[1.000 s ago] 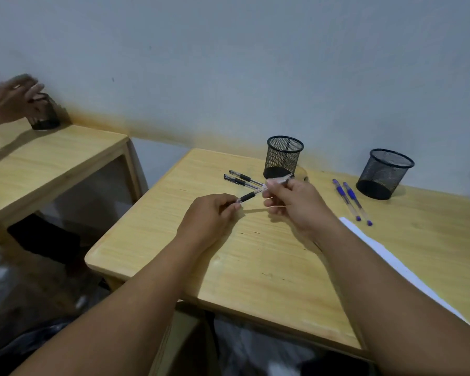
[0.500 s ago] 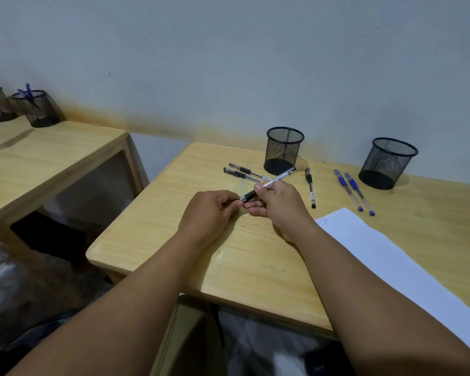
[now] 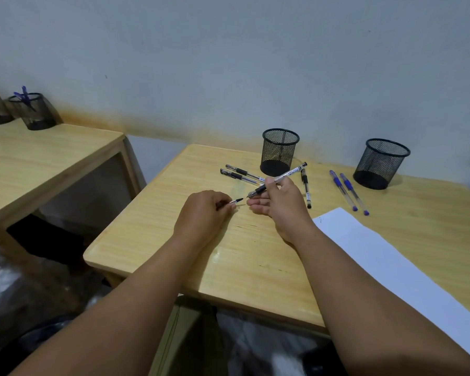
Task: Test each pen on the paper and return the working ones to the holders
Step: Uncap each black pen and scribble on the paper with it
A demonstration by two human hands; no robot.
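2 wooden tables [image 3: 244, 240], stained wall [image 3: 228, 63]

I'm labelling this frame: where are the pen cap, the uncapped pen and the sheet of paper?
pen cap [image 3: 235, 201]: head view, tip poking from the left hand.
uncapped pen [image 3: 285, 174]: head view, clear barrel.
sheet of paper [image 3: 385, 261]: head view, bare middle.

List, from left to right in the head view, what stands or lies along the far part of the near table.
Two black pens → left holder → single black pen → two blue pens → right holder.
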